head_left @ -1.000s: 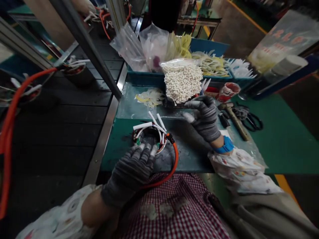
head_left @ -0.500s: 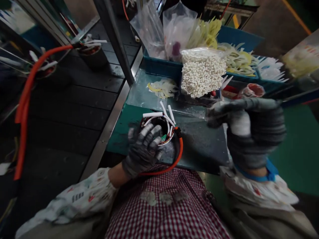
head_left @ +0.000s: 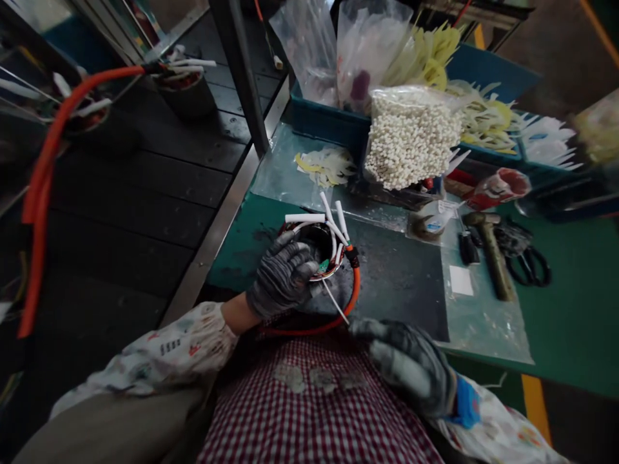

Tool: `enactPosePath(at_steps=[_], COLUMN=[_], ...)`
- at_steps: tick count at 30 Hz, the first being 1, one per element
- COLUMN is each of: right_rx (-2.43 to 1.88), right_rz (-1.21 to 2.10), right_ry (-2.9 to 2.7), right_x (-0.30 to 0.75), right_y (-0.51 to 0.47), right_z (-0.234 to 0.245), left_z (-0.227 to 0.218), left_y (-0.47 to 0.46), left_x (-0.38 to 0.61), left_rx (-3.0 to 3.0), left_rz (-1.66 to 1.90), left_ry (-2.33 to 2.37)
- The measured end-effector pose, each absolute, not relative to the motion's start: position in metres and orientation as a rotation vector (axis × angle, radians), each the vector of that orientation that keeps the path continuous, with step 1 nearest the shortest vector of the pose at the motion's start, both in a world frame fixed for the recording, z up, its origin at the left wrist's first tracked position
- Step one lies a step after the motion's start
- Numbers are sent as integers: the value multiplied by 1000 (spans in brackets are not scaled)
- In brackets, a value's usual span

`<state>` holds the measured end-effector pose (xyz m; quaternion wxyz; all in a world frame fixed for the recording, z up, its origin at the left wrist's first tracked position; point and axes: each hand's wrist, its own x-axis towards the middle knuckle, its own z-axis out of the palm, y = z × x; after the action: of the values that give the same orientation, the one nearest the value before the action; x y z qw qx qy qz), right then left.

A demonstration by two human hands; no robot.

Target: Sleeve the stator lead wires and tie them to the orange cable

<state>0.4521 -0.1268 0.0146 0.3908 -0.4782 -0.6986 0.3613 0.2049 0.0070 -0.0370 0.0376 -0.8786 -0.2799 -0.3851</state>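
Note:
A motor stator (head_left: pixel 316 241), a round ring of windings with white sleeved leads (head_left: pixel 305 218) and an orange sleeved cable (head_left: pixel 358 283), stands on the dark mat in front of me. My left hand (head_left: pixel 285 274), in a grey glove, grips the stator's near left rim with curled fingers. A taut, thin white cord (head_left: pixel 334 301) runs from the stator's near edge to my gloved right hand (head_left: pixel 406 361). That hand is closed on the cord's end, low and to the right, in front of the checked apron. A green bit shows inside the near rim.
Right of the mat lie a hammer (head_left: pixel 492 254), black-handled scissors (head_left: pixel 529 261) and a small jar (head_left: pixel 430 222). Behind stand a bag of white beads (head_left: pixel 413 138), yellowish strips (head_left: pixel 326 166) and blue bins (head_left: pixel 329 122). More stators (head_left: pixel 186 96) sit on the dark slatted surface at left.
My right hand has swung from the upper right down towards my lap, and the white cord now shows stretched from the stator. My left hand stays at the stator. The view has shifted slightly.

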Motion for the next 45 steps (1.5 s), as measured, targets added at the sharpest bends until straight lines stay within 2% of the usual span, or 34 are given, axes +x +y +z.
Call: enactPosePath(at_steps=[7, 12, 14, 19, 23, 31, 36, 41, 45], right_rx=[-1339, -1598, -1494, -1197, -1094, -1120, -875, -1040, -918], right_rz=[823, 713, 769, 1147, 1381, 1242, 1155, 971, 1135], right_ry=[-1784, -2252, -2222, -1592, -1490, -1578, -1890, -1837, -1965], right_x=[428, 424, 422, 427, 436, 437, 443, 447, 434], right_y=[-46, -9, -6, -12, -15, -16, -23, -37, -39], right_z=[18, 44, 45, 37, 36, 29, 11, -6, 10], left_z=[-25, -19, -20, -22, -21, -21, -17, -13, -14], left_y=[14, 13, 13, 14, 15, 17, 15, 12, 11], left_x=[204, 207, 207, 205, 205, 208, 208, 208, 208], left_rx=[-2807, -2839, -2843, -2850, -2839, -2818, -2864, -2864, -2938], left_rz=[-1276, -1257, -1235, -1344, -1387, -1410, -1371, -1352, -1322], left_ry=[-793, -856, -887, -790, -781, -753, -784, -841, -902])
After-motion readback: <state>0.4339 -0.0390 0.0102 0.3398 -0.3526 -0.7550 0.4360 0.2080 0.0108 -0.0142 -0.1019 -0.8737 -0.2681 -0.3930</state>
